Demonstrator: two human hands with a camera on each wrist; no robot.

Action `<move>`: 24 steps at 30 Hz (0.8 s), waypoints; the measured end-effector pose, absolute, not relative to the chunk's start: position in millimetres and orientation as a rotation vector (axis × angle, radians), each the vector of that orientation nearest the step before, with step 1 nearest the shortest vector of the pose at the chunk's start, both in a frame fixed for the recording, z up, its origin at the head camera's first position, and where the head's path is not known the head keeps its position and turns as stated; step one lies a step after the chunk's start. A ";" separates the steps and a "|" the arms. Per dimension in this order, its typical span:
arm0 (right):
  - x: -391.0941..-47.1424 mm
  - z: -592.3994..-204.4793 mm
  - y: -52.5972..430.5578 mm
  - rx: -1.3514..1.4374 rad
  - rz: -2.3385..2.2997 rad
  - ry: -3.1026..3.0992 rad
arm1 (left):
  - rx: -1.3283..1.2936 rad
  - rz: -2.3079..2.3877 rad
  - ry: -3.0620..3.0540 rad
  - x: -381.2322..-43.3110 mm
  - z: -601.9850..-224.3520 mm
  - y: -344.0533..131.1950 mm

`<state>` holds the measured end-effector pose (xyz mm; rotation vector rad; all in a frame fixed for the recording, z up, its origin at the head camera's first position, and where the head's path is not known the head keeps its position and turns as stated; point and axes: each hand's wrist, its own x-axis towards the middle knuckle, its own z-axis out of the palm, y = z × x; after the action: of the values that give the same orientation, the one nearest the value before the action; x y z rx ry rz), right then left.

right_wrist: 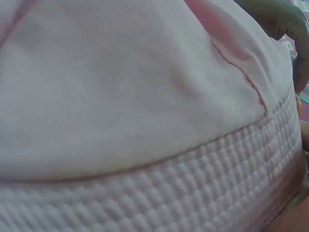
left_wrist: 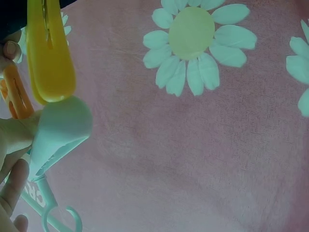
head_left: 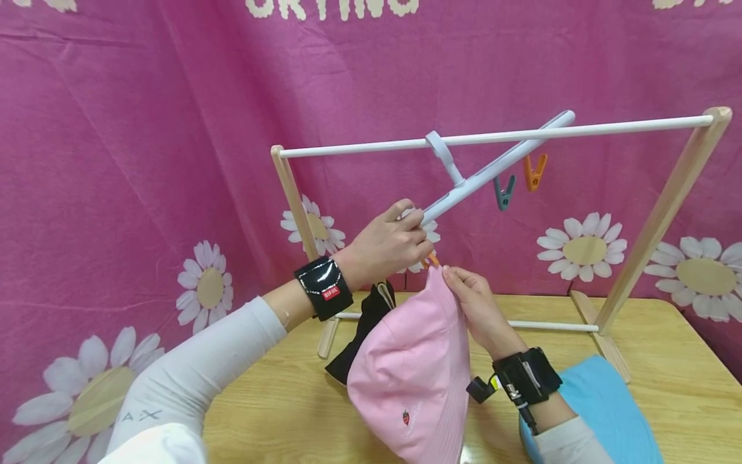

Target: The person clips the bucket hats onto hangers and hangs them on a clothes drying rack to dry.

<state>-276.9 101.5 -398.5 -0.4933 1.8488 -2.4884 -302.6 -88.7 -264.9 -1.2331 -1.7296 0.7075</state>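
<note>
A pale blue clip hanger (head_left: 493,169) hangs tilted by its hook, its left end low. My left hand (head_left: 391,241) grips that low end, fingers curled around it. Just under those fingers an orange clothespin (head_left: 431,260) meets the edge of a pink bucket hat (head_left: 400,367). My right hand (head_left: 481,306) pinches the hat's brim beside the clothespin; the hat's stitched brim (right_wrist: 159,193) fills the lower right wrist view. Near the hanger's end, the left wrist view shows a yellow clothespin (left_wrist: 53,58) against something black. A black cloth item (head_left: 368,325) is partly hidden behind the pink hat.
A white rod (head_left: 359,148) on wooden posts (head_left: 666,219) carries the hanger. Farther along the hanger are a dark teal clothespin (head_left: 505,193) and an orange one. A blue hat (head_left: 605,412) lies on the wooden table (head_left: 272,412), partly under my right forearm. A pink curtain hangs behind.
</note>
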 end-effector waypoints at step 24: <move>-278.1 -398.7 84.1 -0.508 -2.498 1.691 | -1.277 0.720 -1.620 -305.0 -267.4 -96.3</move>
<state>-278.1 84.1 -398.7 -0.5083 1.6913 -2.4983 -305.0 -96.3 -267.4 -1.2770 -1.6201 0.7196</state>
